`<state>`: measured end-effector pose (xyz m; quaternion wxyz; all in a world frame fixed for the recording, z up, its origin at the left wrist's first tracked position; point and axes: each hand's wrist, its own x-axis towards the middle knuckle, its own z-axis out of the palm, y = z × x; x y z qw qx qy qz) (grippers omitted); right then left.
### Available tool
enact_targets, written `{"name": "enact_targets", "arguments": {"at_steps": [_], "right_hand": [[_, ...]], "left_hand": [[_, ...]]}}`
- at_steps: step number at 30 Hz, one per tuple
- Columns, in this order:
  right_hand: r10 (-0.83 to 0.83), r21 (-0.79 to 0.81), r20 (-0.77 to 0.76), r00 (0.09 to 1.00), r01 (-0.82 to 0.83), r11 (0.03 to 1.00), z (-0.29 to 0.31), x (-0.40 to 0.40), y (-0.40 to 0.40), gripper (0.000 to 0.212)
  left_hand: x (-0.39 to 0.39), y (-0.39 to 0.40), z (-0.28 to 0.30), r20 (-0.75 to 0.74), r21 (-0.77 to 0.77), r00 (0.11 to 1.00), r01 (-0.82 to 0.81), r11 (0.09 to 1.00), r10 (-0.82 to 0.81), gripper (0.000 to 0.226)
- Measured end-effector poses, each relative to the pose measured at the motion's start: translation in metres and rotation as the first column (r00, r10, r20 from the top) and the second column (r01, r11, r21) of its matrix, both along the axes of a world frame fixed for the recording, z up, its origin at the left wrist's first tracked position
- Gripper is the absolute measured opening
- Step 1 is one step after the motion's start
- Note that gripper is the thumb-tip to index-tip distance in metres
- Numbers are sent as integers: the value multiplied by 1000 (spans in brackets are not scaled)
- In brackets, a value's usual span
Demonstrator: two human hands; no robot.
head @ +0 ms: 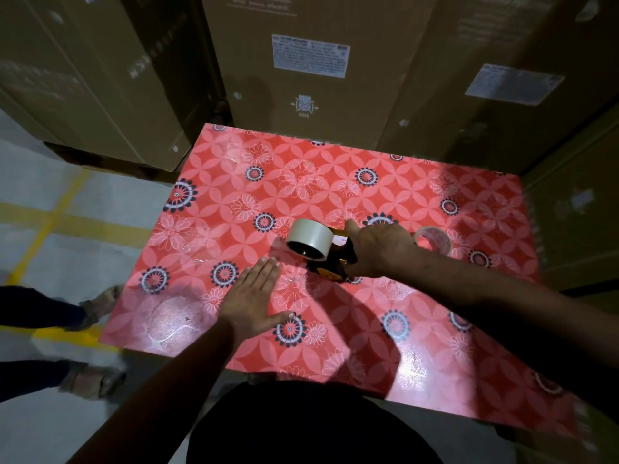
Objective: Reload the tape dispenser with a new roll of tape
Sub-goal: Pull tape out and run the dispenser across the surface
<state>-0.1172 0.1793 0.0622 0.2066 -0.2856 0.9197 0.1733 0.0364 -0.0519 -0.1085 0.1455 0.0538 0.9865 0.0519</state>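
Gripping the black-and-yellow dispenser (338, 259) bearing a glossy roll (310, 242), right hand (378, 251); left hand (256, 296) flat, splayed

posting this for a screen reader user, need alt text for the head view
A person's right hand grips a black and yellow tape dispenser carrying a full tape roll on a red floral table. The left hand lies flat nearby; a nearly used-up roll sits beyond, cardboard boxes behind.
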Motion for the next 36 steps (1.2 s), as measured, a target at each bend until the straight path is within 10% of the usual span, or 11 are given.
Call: {"name": "enact_targets", "arguments": {"at_steps": [6, 14, 19, 23, 29, 36], "right_hand": [[167, 120, -34, 985, -162, 979, 10, -8, 78, 72], [-191, -98, 309, 932, 230, 968, 12, -21, 158, 111], [-287, -222, 476, 831, 429, 876, -15, -5, 163, 68], [-355, -290, 809, 468, 843, 452, -37, 28, 150, 58], [-38, 9, 999, -9, 1000, -4, -74, 84, 91, 48], [168, 48, 986, -3, 962, -269, -105, 95, 40, 56]], "left_hand": [[2, -1, -1, -25, 4, 1000, -9, 1000, 9, 112], [1, 5, 2, 13, -44, 1000, -16, 999, 17, 110], [-2, 6, 10, 22, -47, 1000, 0, 999, 1, 112], [-3, 9, 13, 45, -16, 999, -5, 1000, 5, 116], [-7, 9, 13, 55, 52, 998, -46, 998, 43, 114], [-12, 5, 14, 65, 80, 996, -64, 995, 59, 110]]}}
